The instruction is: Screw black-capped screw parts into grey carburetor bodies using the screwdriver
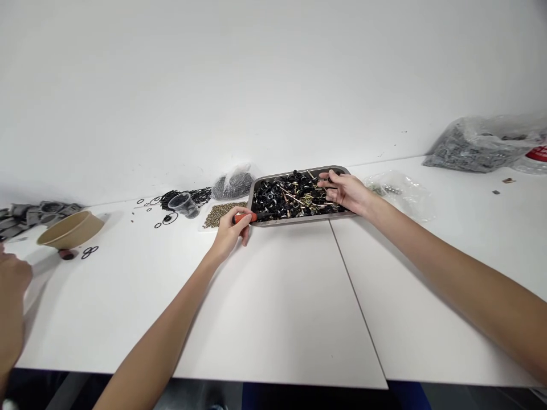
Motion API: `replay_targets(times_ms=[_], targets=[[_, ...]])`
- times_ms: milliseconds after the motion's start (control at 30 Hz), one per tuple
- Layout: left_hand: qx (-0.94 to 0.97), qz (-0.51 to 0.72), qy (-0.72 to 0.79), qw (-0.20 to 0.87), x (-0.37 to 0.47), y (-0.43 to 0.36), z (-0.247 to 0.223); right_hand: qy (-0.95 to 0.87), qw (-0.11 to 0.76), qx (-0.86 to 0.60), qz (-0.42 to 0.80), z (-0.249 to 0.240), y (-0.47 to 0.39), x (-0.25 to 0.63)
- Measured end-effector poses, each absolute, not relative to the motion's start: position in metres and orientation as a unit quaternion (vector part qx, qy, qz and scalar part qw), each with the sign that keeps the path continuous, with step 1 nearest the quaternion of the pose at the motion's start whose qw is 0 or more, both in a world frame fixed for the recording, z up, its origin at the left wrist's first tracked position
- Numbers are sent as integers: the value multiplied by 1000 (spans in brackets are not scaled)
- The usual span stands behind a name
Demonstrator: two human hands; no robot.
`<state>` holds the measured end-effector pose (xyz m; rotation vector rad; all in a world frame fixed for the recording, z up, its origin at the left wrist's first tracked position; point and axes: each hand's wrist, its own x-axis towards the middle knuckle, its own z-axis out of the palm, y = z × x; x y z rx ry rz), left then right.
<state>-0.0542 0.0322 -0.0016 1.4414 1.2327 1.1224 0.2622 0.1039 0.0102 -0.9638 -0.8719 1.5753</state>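
Observation:
A metal tray [294,220] full of small black parts and brass-coloured pins or screws stands on the white table against the wall. At the tray's left front corner, my left hand [233,229] is closed round a tool with a red handle [244,218]; its dark end lies over the tray's edge. My right hand [345,192] hovers over the right part of the tray, its fingers curled and partly spread. Whether something small is between those fingertips cannot be made out.
Left of the tray are brass pieces [223,214], a bag of dark parts [233,185], a clear cup [183,204], black rings [89,251] and a tan bowl [72,229]. Plastic bags [474,148] lie right. Another person's hand [12,273] shows far left.

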Motion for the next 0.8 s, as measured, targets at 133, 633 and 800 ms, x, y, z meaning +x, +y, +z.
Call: replay_targets(times_ms=[133,633,800], targets=[[585,455,498,451,-54,33,-3,-375,528,-392,653,10,103,262],[586,452,500,450,-54,31,-1,-390,505,-361,680,11,103,264],[588,453,500,447,-54,32,-2,-408,493,-362,677,12,101,263]])
